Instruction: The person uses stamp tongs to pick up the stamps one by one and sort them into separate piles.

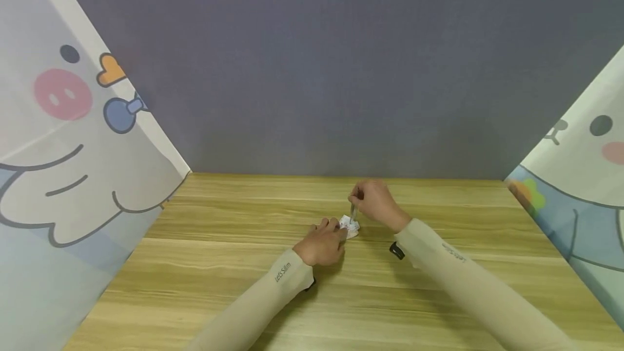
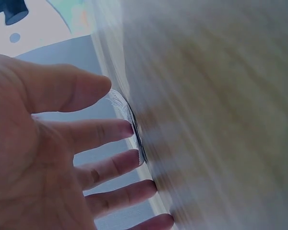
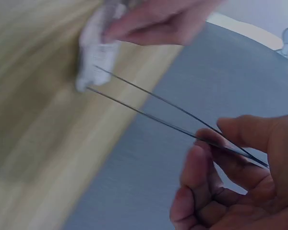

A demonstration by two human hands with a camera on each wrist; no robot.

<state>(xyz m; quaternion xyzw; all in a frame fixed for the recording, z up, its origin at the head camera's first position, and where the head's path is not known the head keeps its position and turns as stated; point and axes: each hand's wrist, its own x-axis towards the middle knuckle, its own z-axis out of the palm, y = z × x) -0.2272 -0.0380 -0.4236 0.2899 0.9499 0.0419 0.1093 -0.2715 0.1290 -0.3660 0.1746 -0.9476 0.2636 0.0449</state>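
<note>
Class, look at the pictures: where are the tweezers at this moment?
In the head view the tweezers are right of centre on the wooden table, pinched in the right hand, tips on the small white packet under the left hand.

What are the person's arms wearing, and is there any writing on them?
Both arms wear long, snug beige sleeves that end at the wrists, leaving the hands bare. The left sleeve has small dark writing near the wrist that seems to read "Let's Slim"; the right sleeve has small writing too, too tiny to read. A small black piece sits under the right wrist.
</note>
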